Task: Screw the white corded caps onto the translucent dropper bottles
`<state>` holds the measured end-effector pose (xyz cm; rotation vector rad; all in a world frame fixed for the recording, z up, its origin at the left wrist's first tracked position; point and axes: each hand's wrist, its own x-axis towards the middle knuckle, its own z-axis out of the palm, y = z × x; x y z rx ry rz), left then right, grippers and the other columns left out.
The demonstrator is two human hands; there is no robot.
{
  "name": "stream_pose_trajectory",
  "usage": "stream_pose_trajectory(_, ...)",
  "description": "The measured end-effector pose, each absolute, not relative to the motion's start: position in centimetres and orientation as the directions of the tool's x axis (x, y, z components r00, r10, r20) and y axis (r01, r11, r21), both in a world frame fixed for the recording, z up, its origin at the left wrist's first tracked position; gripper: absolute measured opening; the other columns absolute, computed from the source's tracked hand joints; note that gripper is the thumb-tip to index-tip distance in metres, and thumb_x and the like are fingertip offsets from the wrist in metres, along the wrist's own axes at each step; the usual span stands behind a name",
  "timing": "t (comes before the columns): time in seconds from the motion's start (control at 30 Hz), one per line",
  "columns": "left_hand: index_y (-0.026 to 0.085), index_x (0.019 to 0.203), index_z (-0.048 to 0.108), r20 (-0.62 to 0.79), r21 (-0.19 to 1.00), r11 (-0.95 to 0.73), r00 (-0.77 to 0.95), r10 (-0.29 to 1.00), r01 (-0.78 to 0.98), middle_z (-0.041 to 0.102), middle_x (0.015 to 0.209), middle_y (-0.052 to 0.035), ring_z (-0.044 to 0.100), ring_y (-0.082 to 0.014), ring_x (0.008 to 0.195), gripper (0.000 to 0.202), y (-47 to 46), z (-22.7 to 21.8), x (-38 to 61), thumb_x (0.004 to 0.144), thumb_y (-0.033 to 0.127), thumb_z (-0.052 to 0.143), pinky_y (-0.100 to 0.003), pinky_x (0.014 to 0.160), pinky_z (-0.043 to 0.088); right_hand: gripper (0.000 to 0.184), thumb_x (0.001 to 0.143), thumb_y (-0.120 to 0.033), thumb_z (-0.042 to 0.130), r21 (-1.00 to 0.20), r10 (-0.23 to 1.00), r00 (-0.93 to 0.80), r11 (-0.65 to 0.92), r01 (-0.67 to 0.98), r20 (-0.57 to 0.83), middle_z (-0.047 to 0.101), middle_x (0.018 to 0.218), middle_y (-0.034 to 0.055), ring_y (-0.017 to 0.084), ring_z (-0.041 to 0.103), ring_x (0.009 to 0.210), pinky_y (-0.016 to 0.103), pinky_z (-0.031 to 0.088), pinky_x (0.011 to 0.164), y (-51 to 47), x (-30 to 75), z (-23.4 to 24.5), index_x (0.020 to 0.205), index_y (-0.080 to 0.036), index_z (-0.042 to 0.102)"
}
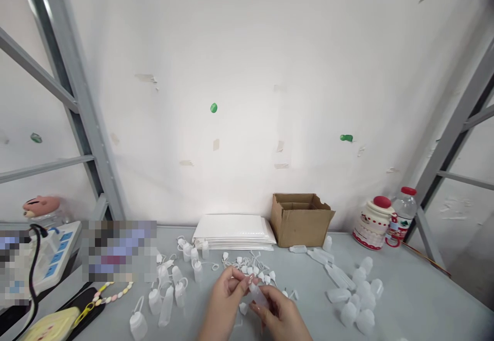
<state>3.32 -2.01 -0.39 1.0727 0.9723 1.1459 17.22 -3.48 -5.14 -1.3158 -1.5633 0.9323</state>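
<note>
My right hand [283, 312] is closed around a small translucent plastic bottle [258, 294], which tilts with its top toward my left hand. My left hand [228, 297] pinches a small white loop strap [251, 279] at the bottle's neck; the fingers partly hide it. Just beyond my hands lies a heap of white caps [250, 269] with loop straps. One loose cap [243, 308] rests between my wrists. To the left stand several bottles [155, 301] fitted with capped loops. Uncapped translucent bottles [364, 292] lie piled on the right.
Against the wall are a stack of white sheets [231, 228] and an open cardboard box [301, 225]. A patterned jar [372, 222] and a red-capped bottle [405, 210] stand at the right. A power strip [57, 264] and a yellow pouch [52, 325] lie on the left. Metal posts [77, 89] flank the table.
</note>
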Motion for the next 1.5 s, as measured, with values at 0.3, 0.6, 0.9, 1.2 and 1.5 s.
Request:
stream_pose_trajectory(0.3,0.019,0.088,0.061,-0.014,0.981,0.046,0.17,0.985,-0.187,0.075,0.083,-0.0081,0.065,-0.0258,0.088,0.039,-2.4,-0.2,3.2,0.062,0.047,0.064,-0.037,0.083,0.047,0.033,0.072,-0.041,0.06,-0.899,0.962,-0.021,0.263,0.349,0.273,0.066,0.074,0.0048,0.017,0.056,0.058,0.026,0.046,0.055,-3.8,17.0,-5.1,0.096,-0.021,0.069)
stream_pose_trajectory(0.6,0.021,0.09,0.07,0.015,0.987,0.024,0.242,0.97,-0.158,0.068,0.108,-0.0053,0.055,-0.0258,0.109,0.032,-3.0,0.5,3.1,0.071,0.044,0.057,-0.039,0.099,0.037,0.04,0.072,-0.053,0.056,-0.846,0.945,0.026,0.279,0.455,0.326,0.062,0.064,0.0025,0.016,0.054,0.056,0.023,0.043,0.053,-3.9,17.3,-4.2,0.089,-0.02,0.072)
stream_pose_trajectory(0.9,0.02,0.09,0.068,-0.052,0.982,0.1,0.276,0.96,-0.161,0.069,0.104,-0.0064,0.055,-0.0264,0.105,0.032,-3.1,0.6,3.2,0.065,0.038,0.062,-0.038,0.095,0.037,0.047,0.068,-0.061,0.055,-0.878,0.948,0.035,0.278,0.388,0.316,0.062,0.067,0.0035,0.018,0.056,0.059,0.024,0.046,0.053,-4.2,17.0,-3.9,0.087,-0.022,0.072)
stream_pose_trajectory(1.2,0.015,0.086,0.069,-0.142,0.905,0.265,0.351,0.926,-0.332,0.07,0.092,-0.0097,0.059,-0.0255,0.091,0.035,-2.5,-1.0,3.5,0.057,0.033,0.064,-0.037,0.087,0.04,0.043,0.069,-0.061,0.054,-0.868,0.928,0.038,0.332,0.369,0.372,0.063,0.064,0.0031,0.018,0.057,0.059,0.024,0.047,0.052,-4.3,16.7,-4.3,0.084,-0.025,0.073)
stream_pose_trajectory(1.5,0.017,0.105,0.065,-0.084,0.89,0.253,0.41,0.908,-0.378,0.063,0.116,-0.0089,0.045,-0.0274,0.119,0.043,-3.0,-0.5,3.5,0.065,0.031,0.058,-0.04,0.102,0.028,0.029,0.078,-0.047,0.054,-0.739,0.797,0.111,0.484,0.469,0.593,0.056,0.064,0.0001,0.012,0.051,0.049,0.021,0.046,0.048,-4.4,16.9,-4.5,0.092,-0.026,0.069)
